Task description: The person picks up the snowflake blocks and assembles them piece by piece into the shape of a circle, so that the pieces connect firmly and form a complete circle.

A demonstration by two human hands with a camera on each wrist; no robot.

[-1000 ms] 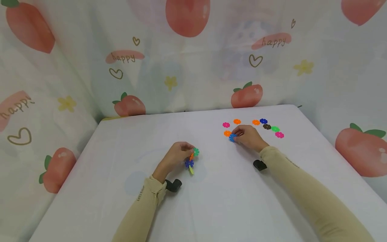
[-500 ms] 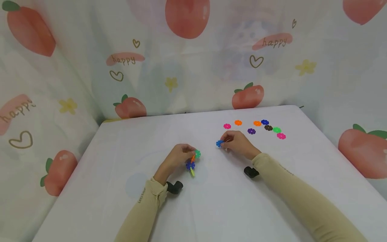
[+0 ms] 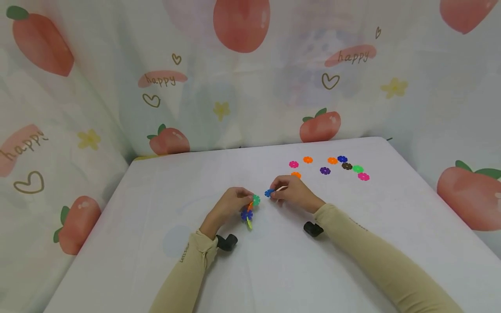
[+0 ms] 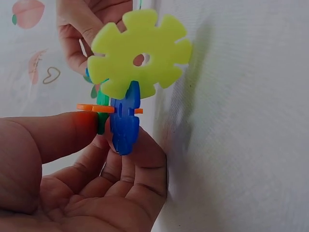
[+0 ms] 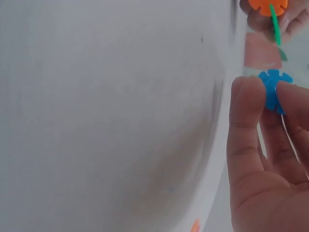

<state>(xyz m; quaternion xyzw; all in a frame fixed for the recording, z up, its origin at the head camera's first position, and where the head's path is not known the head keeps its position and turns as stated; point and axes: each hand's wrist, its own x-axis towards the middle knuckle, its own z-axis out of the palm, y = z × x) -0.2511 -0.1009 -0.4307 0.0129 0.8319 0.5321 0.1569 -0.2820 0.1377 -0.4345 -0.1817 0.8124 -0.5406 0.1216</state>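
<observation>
My left hand (image 3: 231, 202) pinches a short chain of notched, flower-shaped plastic discs between thumb and fingers. In the left wrist view the chain runs from a yellow disc (image 4: 164, 46) through a dark blue disc (image 4: 124, 125) and an orange disc (image 4: 91, 108) to a green disc (image 4: 102, 99), slotted into one another at angles. A light blue disc (image 5: 272, 92) is pinched by my right hand (image 3: 295, 193) between thumb and fingertip. In the head view it sits just right of the chain's green end, with a small gap between.
Several loose discs lie on the white-covered table (image 3: 313, 278) at the back right, among them a purple disc (image 3: 325, 171), a brown disc (image 3: 347, 166) and a pink disc (image 3: 363, 177). An orange disc (image 3: 296, 174) lies just behind my right hand. A patterned curtain (image 3: 242, 100) encloses the table.
My right hand has carried the light blue disc leftward and nearer, from the loose discs to beside the chain. My left hand has stayed nearly still with the chain.
</observation>
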